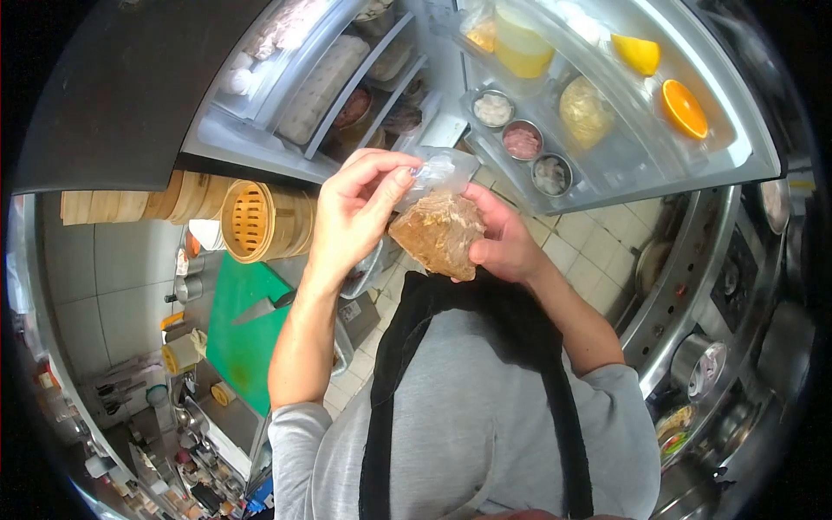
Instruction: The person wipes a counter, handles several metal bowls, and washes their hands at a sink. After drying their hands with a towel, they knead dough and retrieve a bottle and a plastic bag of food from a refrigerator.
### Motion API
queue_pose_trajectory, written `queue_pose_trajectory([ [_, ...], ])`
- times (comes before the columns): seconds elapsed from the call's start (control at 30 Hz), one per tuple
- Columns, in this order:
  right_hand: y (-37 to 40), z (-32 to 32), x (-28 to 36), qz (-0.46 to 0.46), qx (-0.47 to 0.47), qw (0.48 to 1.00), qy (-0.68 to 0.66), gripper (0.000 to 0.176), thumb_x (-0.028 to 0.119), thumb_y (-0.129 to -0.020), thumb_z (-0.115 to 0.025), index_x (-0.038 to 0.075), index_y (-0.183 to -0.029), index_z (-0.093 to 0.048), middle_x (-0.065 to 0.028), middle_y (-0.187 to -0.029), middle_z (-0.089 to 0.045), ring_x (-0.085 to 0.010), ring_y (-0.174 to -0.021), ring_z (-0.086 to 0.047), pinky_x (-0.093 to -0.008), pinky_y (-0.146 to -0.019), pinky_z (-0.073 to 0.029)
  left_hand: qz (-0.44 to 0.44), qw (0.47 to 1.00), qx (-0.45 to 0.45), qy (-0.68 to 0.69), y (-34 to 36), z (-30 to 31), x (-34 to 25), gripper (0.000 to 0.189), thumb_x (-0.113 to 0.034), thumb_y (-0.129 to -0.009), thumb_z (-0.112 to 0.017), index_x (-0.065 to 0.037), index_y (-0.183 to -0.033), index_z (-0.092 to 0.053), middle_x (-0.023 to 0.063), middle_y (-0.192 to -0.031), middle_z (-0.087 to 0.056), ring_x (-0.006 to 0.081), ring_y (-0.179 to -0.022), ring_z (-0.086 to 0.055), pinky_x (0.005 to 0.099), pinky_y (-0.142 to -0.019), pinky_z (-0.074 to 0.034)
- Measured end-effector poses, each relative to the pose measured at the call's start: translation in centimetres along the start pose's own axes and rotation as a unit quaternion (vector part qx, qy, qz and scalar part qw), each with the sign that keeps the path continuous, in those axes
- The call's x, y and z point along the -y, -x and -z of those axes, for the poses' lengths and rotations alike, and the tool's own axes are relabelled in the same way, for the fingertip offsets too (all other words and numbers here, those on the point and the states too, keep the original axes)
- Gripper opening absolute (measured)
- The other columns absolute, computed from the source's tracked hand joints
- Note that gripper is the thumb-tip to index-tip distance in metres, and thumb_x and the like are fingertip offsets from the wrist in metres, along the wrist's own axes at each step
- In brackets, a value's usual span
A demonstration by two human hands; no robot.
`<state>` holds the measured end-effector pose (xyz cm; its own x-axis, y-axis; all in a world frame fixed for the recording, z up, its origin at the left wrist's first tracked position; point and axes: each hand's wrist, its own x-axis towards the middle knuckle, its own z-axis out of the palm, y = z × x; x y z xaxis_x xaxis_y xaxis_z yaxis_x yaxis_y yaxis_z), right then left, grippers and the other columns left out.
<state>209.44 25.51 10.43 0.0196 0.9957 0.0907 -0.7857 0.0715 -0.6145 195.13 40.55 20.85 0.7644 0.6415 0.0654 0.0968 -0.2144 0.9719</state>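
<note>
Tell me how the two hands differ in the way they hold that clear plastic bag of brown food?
The left hand pinches the empty top of the clear plastic bag of brown food with its fingertips; the right hand cups the filled lower part from the side. The left hand sits higher, the right hand lower. Both are bare and both grip the same bag.

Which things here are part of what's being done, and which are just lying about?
In hand: clear bag of brownish food, left hand pinching its top, right hand cupping it.
Lying about: bamboo steamer, knife, green cutting board, orange half, metal bowls.
</note>
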Motion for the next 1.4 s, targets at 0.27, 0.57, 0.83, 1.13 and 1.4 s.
queue_pose_trajectory([
  [0.27, 0.8, 0.3, 0.5, 0.034, -0.105, 0.994, -0.024, 0.077, 0.016, -0.088, -0.072, 0.004, -0.149, -0.027, -0.0134, -0.129, -0.055, -0.0231, -0.106, -0.063, -0.0355, -0.069, -0.061, -0.099, 0.982, -0.080, -0.136, 3.2, -0.8, 1.4, 0.016, 0.000, -0.088, -0.072, 0.001, -0.103, -0.071, 0.0093, -0.100, -0.067, 0.0144, -0.088, -0.063, 0.0250, -0.078, -0.050],
  [0.57, -0.3, -0.4, 0.2, 0.068, -0.172, 0.982, 0.044, 0.064, 0.009, -0.090, -0.069, 0.005, -0.143, -0.033, -0.0106, -0.126, -0.057, -0.0196, -0.103, -0.065, -0.0349, -0.072, -0.062, -0.248, 0.911, -0.144, -0.297, 2.9, -4.4, 0.5, 0.018, 0.005, -0.079, -0.075, -0.001, -0.096, -0.071, 0.0125, -0.088, -0.067, 0.0246, -0.080, -0.065, 0.0322, -0.072, -0.052],
  [0.83, -0.6, 0.1, -0.4, 0.053, -0.244, 0.965, 0.076, 0.055, 0.011, -0.090, -0.070, 0.004, -0.136, -0.040, -0.0090, -0.116, -0.061, -0.0170, -0.096, -0.066, -0.0304, -0.068, -0.061, -0.266, 0.883, -0.071, -0.381, 3.4, -5.3, 2.6, 0.027, 0.006, -0.075, -0.074, -0.004, -0.099, -0.067, 0.0117, -0.087, -0.063, 0.0299, -0.078, -0.062, 0.0390, -0.069, -0.052],
  [1.13, -0.3, 1.4, -1.8, -0.038, -0.285, 0.953, 0.099, 0.050, 0.015, -0.095, -0.066, 0.004, -0.136, -0.041, -0.0098, -0.121, -0.059, -0.0178, -0.103, -0.064, -0.0321, -0.073, -0.061, -0.157, 0.953, -0.043, -0.256, 4.4, -6.6, 5.4, 0.006, 0.000, -0.090, -0.063, 0.000, -0.095, -0.062, 0.0145, -0.090, -0.061, 0.0329, -0.082, -0.061, 0.0395, -0.074, -0.050],
  [1.4, -0.1, 0.3, 0.4, -0.064, -0.200, 0.964, 0.165, 0.056, 0.018, -0.095, -0.066, 0.005, -0.144, -0.039, -0.0063, -0.131, -0.058, -0.0178, -0.115, -0.060, -0.0327, -0.083, -0.059, 0.022, 0.996, -0.051, -0.071, 3.4, -3.9, 4.6, 0.011, -0.013, -0.104, -0.052, -0.003, -0.102, -0.055, -0.0014, -0.091, -0.053, 0.0067, -0.082, -0.047, 0.0223, -0.076, -0.043],
])
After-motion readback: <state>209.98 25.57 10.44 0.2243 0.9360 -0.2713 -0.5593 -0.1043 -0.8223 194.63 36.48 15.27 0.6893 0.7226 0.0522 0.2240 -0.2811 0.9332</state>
